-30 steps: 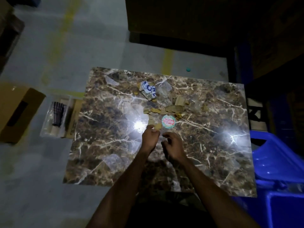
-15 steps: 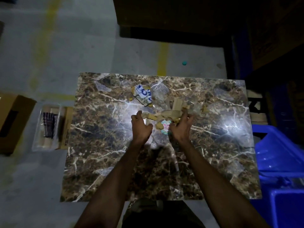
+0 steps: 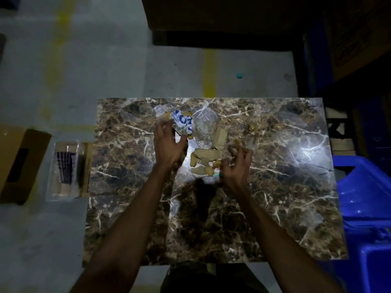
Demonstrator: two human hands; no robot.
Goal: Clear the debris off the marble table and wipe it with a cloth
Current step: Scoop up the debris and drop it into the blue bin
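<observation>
The brown marble table (image 3: 285,197) fills the middle of the view. Debris lies at its far centre: a blue-and-white wrapper (image 3: 183,122), crumpled clear plastic (image 3: 204,127), a tan block (image 3: 221,135), several cardboard scraps (image 3: 206,156) and a small yellowish bit (image 3: 252,127). My left hand (image 3: 168,144) reaches over the left side of the pile, its spread fingers touching the wrapper. On the right side, my right hand (image 3: 237,166) has its fingers curled round scraps and covers a round sticker. No cloth is visible.
Blue plastic bins (image 3: 368,197) stand against the table's right edge. On the floor to the left are a cardboard box (image 3: 19,163) and a clear package (image 3: 67,168). A large box (image 3: 211,15) stands beyond the table, and a teal cap (image 3: 239,75) lies on the floor.
Both hands moved apart and farther up the table: the left reached the wrapper, the right curled onto the scraps. The camera came closer to the table.
</observation>
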